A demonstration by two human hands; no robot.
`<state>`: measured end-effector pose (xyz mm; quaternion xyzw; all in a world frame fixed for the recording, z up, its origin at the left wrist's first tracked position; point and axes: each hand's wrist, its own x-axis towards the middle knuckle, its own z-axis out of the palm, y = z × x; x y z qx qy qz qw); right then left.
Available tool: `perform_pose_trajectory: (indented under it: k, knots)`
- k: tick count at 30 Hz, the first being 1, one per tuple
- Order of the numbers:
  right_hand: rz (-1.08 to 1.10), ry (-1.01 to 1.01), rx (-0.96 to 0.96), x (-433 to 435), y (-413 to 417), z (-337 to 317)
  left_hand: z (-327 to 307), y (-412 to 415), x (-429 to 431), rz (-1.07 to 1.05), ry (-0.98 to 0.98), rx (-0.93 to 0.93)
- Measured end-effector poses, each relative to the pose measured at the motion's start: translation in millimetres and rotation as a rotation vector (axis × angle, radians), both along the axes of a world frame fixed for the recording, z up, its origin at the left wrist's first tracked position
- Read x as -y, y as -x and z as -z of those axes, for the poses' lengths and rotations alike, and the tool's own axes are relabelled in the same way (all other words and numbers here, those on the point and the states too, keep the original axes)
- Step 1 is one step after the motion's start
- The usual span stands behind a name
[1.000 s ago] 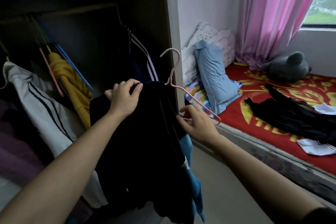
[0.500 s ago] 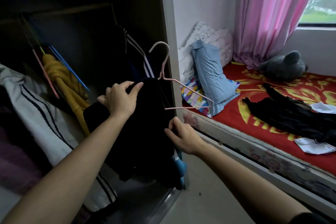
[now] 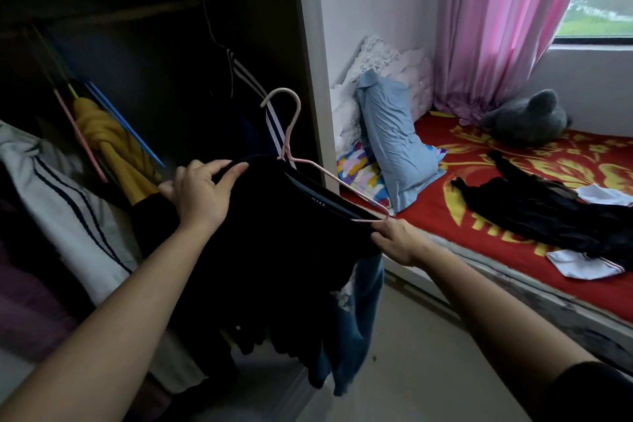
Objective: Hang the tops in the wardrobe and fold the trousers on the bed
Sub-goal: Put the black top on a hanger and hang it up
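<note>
Bedroom corner, open wardrobe [image 3: 310, 79] straight ahead. Gripping with the left hand [image 3: 202, 195], fingers and thumb curled over the near shoulder of a dark top [image 3: 274, 250], probably to keep the cloth seated while the other side gets dressed. Pinching with the right hand [image 3: 399, 243] at the opposite shoulder, fingertips closed on the fabric edge just where the end of a pink hanger [image 3: 285, 152] pokes out, apparently drawing the cloth over that end. Held spread between both hands at the wardrobe's mouth, leaving the hook free above and just beyond the left hand, ready for a rail. Not yet hooked on anything.

Dangling under the top, below the right hand: a blue garment [image 3: 359, 319]; cannot tell whether on the same hanger.

Beyond the left hand, deeper inside: a knotted yellow garment [image 3: 102, 134] and coloured hangers [image 3: 120, 120]; lower, to that hand's outer side, a white striped garment [image 3: 68, 202].

Past the right hand, well apart: the bed [image 3: 513, 161], with dark clothing [image 3: 548, 212], presumably the trousers, lying unfolded on the red sheet, and a white piece [image 3: 579, 267] touching it. Farther back, a blue pillow [image 3: 394, 147] and grey plush toy [image 3: 527, 116].

Judged from this: hanging step under way, folding not begun.
</note>
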<state>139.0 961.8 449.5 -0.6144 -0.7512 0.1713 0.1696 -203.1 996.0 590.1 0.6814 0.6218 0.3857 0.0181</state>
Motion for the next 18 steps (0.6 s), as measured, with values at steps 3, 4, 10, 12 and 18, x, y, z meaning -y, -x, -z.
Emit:
perform_pose_trajectory:
  k: [3, 4, 10, 12, 18]
  knots:
    - [0.016, -0.02, 0.06, 1, -6, -3, 7, 3, 3, 0.025, 0.029, 0.06]
    - [0.025, -0.039, 0.076, 1, -8, -5, 9, 3, 4, 0.036, 0.026, 0.057]
    - [0.095, -0.23, 0.125, 10, -20, -23, 20, 21, 3, 0.075, 0.022, -0.154]
    - [0.117, -0.361, 0.088, 12, -12, -34, 22, 17, 4, 0.095, 0.037, -0.088]
    - [-0.084, -0.624, 0.148, -5, 29, -86, 28, -13, 9, 0.189, 0.089, -0.018]
